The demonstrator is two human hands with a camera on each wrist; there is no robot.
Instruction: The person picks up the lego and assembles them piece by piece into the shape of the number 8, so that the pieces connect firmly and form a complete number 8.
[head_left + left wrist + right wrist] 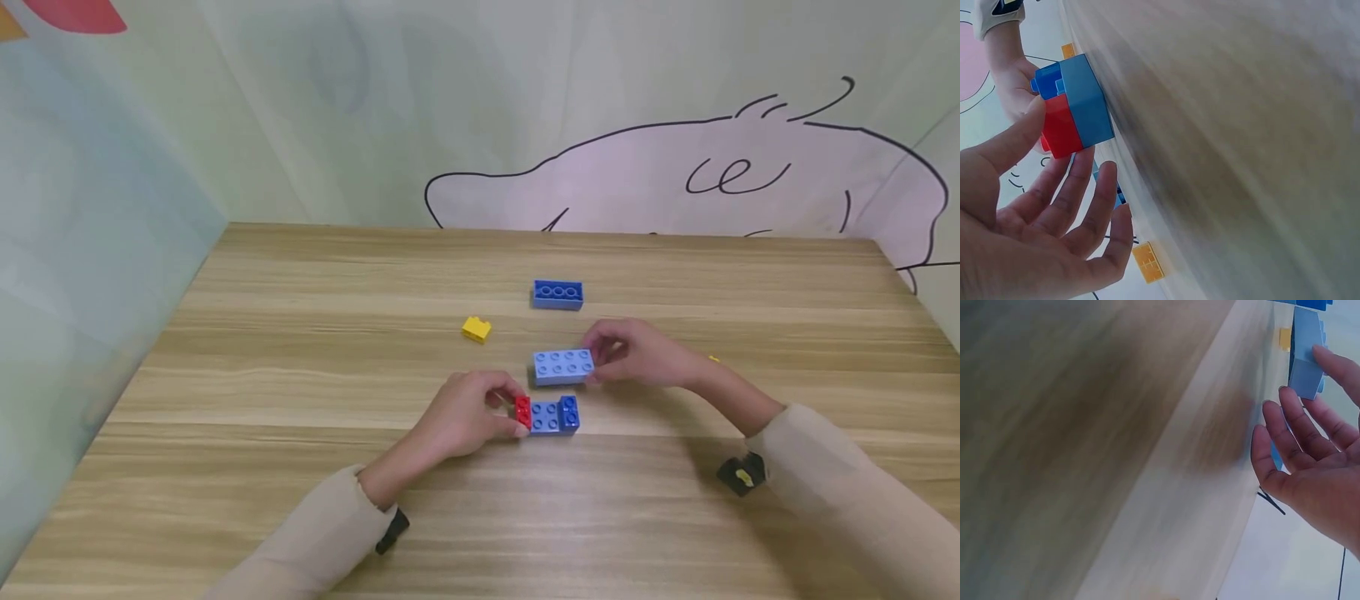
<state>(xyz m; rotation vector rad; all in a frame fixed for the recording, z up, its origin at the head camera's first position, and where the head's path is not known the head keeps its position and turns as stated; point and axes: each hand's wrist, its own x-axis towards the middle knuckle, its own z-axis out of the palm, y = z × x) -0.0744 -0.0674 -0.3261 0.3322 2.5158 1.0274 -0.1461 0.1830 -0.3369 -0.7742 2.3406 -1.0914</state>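
Observation:
My left hand (468,412) pinches a small red toy brick (522,412) between thumb and fingers. The red brick sits on the left end of a lighter blue brick (544,417), and a small dark blue brick (570,412) stands on its right end; bare studs show between them. Just behind this stack, my right hand (648,354) holds a long light blue brick (562,367) by its right end, studs up. In the right wrist view the thumb and a fingertip are at the end of that light blue brick (1305,362), the other fingers spread loosely.
Farther back on the wooden table (300,333), a long dark blue brick (557,295) lies with its hollow underside up. A yellow brick (476,330) lies left of it. Another bit of yellow (714,358) peeks out behind the right forearm. A printed wall (495,108) borders the back edge.

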